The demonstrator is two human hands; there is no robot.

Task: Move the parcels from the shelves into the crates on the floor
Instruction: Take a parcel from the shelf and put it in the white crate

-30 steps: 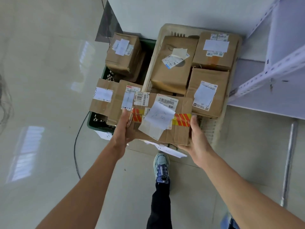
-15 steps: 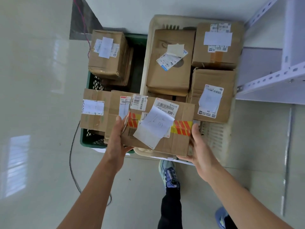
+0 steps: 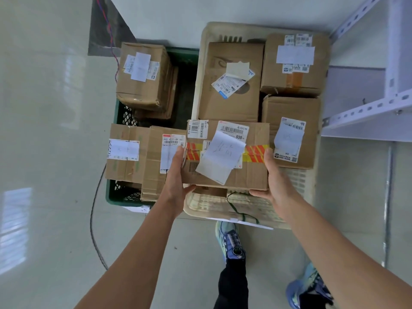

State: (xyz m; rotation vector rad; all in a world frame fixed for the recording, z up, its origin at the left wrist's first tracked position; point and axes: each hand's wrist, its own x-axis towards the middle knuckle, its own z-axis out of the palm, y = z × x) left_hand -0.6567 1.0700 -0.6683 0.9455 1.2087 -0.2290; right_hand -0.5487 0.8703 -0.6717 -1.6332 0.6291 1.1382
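I've carried the taped parcel [image 3: 252, 172] forward and it's now over the beige crate's [image 3: 223, 205] near corner, left hand [image 3: 176, 186] and right hand [image 3: 275, 181] gripping its ends. Drop-in's next, I reckon.

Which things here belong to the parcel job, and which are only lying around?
Job: taped parcel, gripped by left hand and right hand; beige crate; green crate; shelf.
Lying about: black cable on floor; paper sheet by the beige crate.

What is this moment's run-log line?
step: placing | object: striped-tape parcel | left hand: grips left end | right hand: grips right end | location: over beige crate
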